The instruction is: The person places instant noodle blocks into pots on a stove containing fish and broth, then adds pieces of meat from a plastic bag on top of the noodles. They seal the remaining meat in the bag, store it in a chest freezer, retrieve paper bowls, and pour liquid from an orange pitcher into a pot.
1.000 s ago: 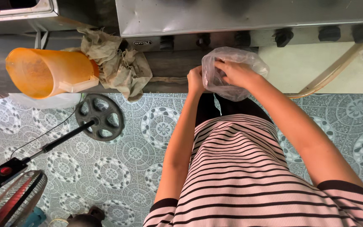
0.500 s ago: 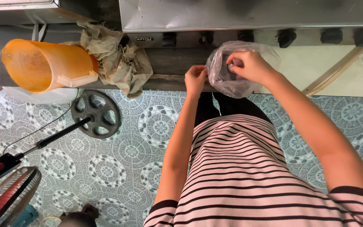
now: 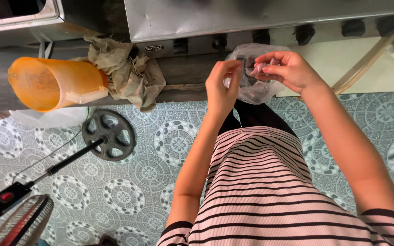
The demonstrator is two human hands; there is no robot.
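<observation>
Clear plastic bag (image 3: 255,77) hangs in front of the stove (image 3: 270,23), just below its row of dark knobs (image 3: 304,33), and both hands hold it there above the patterned floor (image 3: 151,173). The right hand (image 3: 287,69) grips the bag's upper edge on the side away from the jug, fingers curled and pinching a bunch of the thin film near the mouth; something pinkish shows through the plastic at the fingertips, too small to make out. The left hand (image 3: 221,86) is closed on the bag's other side, thumb and fingers pressing the film, so the bag is stretched between the two hands. Dark contents show dimly inside the bag, but I cannot tell what they are. Beside the stove, towards the person's left, a crumpled greyish cloth (image 3: 126,73) drapes over the edge of the worktop (image 3: 183,86), and just past the cloth an orange plastic jug (image 3: 51,84) lies on its side with its open mouth facing the camera. Below the jug, on the floor, stands the round dark base of a fan (image 3: 109,135), its pole running down to the fan's cage (image 3: 19,223) at the lower corner. The person wears a pink shirt with dark stripes (image 3: 261,191).
</observation>
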